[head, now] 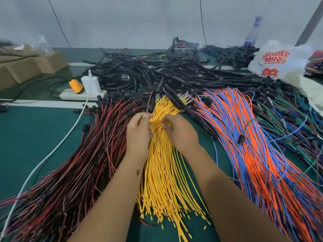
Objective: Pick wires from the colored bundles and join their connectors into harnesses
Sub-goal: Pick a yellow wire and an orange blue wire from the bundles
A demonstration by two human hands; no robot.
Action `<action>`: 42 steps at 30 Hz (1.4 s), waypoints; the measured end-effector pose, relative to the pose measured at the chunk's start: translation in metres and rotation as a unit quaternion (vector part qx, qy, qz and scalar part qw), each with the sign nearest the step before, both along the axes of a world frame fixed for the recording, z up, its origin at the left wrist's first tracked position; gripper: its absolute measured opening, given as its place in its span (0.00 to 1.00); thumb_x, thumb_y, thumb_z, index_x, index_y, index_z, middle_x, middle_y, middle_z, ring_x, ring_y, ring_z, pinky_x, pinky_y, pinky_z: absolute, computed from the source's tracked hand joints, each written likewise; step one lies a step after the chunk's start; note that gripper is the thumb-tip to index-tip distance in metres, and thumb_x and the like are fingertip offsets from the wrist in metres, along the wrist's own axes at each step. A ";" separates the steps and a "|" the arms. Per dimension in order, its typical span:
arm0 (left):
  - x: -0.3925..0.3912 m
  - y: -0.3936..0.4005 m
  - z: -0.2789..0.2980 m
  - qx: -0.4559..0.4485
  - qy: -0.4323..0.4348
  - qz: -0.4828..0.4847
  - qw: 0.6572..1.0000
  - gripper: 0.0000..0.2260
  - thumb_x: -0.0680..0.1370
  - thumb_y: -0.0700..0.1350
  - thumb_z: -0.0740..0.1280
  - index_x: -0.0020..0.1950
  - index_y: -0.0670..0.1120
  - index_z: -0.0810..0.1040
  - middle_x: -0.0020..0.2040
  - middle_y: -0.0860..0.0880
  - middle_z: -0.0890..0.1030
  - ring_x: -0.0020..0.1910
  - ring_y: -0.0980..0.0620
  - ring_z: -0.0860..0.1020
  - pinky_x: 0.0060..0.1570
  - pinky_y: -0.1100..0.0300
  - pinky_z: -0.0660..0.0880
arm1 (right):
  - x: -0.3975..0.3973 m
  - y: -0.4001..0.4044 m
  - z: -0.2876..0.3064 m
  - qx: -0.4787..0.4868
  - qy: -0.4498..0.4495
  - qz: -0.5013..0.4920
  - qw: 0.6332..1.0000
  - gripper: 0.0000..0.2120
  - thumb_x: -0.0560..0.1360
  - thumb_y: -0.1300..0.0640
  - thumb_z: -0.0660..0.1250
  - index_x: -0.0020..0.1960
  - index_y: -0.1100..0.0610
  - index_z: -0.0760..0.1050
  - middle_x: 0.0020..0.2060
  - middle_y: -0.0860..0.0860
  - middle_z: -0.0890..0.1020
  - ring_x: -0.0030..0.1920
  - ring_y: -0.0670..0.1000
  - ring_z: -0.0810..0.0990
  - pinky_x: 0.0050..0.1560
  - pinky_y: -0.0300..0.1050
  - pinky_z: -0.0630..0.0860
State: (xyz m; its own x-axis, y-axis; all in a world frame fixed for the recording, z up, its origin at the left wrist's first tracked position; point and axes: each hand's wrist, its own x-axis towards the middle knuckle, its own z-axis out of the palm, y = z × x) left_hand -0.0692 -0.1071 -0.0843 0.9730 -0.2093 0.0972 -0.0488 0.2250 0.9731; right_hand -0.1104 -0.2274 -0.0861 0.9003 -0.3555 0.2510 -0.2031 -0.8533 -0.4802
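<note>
A fan of yellow wires (164,165) lies in the middle of the green table, between a red-and-black wire bundle (83,154) on the left and an orange-and-blue bundle (248,137) on the right. My left hand (139,133) sits on the yellow bundle's left edge and pinches a thin red-and-black wire (150,102) that rises toward a black connector. My right hand (180,131) rests on the yellow wires with its fingertips curled into the strands, pinching at them. A green-and-purple bundle (290,123) lies at the far right.
A heap of finished black harnesses (166,72) fills the back of the table. A white power strip (82,94) with a white charger and an orange plug sits back left, its white cable (57,147) trailing forward. Cardboard boxes (26,65) stand far left, a white plastic bag (279,62) far right.
</note>
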 end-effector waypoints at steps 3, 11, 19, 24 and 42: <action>0.000 0.006 0.002 -0.106 0.035 -0.010 0.994 0.14 0.81 0.41 0.60 0.41 0.50 0.81 0.28 0.54 0.70 0.26 0.59 0.67 0.25 0.66 0.65 | -0.003 -0.002 -0.008 -0.019 -0.042 0.006 0.999 0.02 0.80 0.56 0.63 0.50 0.52 0.73 0.47 0.52 0.77 0.47 0.56 0.76 0.44 0.54 0.76; -0.002 0.004 0.004 -0.030 0.023 -0.045 0.998 0.11 0.82 0.42 0.59 0.43 0.47 0.78 0.31 0.52 0.78 0.29 0.57 0.75 0.29 0.65 0.72 | -0.036 -0.002 0.005 0.366 -0.203 0.003 0.908 0.06 0.77 0.64 0.65 0.43 0.55 0.75 0.37 0.51 0.78 0.39 0.47 0.76 0.44 0.40 0.74; -0.011 0.006 0.009 -0.090 0.111 -0.158 0.977 0.10 0.83 0.42 0.57 0.49 0.41 0.76 0.47 0.42 0.85 0.45 0.44 0.84 0.38 0.60 0.80 | -0.066 0.035 0.008 0.413 -0.224 0.019 0.883 0.13 0.74 0.65 0.70 0.53 0.49 0.75 0.35 0.44 0.82 0.39 0.42 0.81 0.43 0.36 0.77; -0.025 -0.006 0.013 -0.100 0.075 -0.169 0.978 0.11 0.84 0.41 0.53 0.52 0.41 0.74 0.50 0.45 0.85 0.45 0.49 0.84 0.38 0.62 0.79 | -0.067 0.039 0.011 0.374 -0.260 0.004 0.890 0.08 0.75 0.67 0.69 0.46 0.54 0.79 0.36 0.46 0.84 0.38 0.43 0.83 0.45 0.43 0.80; -0.044 -0.014 0.021 0.039 0.011 -0.233 0.972 0.15 0.82 0.44 0.57 0.41 0.52 0.80 0.27 0.56 0.62 0.23 0.59 0.59 0.21 0.68 0.56 | -0.062 0.010 0.020 0.456 -0.310 -0.015 0.834 0.06 0.78 0.57 0.66 0.43 0.51 0.79 0.31 0.41 0.79 0.33 0.39 0.74 0.35 0.33 0.69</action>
State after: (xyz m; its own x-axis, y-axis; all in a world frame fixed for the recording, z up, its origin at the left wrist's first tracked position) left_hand -0.1136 -0.1207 -0.0632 0.7725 -0.6336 0.0437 0.0621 0.1438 0.9877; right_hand -0.1727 -0.2173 -0.0662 0.6856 -0.6726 0.2784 0.3107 -0.0754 -0.9475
